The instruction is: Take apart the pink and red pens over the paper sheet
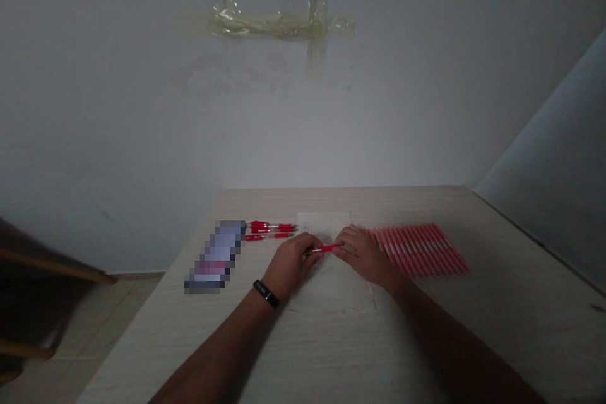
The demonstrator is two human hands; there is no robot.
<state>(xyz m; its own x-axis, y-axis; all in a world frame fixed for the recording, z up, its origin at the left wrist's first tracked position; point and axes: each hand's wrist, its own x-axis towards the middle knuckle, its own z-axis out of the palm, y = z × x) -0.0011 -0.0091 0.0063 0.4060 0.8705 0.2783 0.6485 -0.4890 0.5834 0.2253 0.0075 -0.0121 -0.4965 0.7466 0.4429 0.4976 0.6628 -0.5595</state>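
One slim red pen, silvery toward its left part, is pinched between the two hands, left and right, over one pale sheet on the worktop. Leftward lie a few red-and-clear pens; rightward, one blurred row of red sticks, uncountable.

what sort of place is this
Probably an indoor room with a simple work spot: a wood-grain table stands by a pale wall with yellowed tape on it, and on the table lie red pens and a neat row of slim red pieces.
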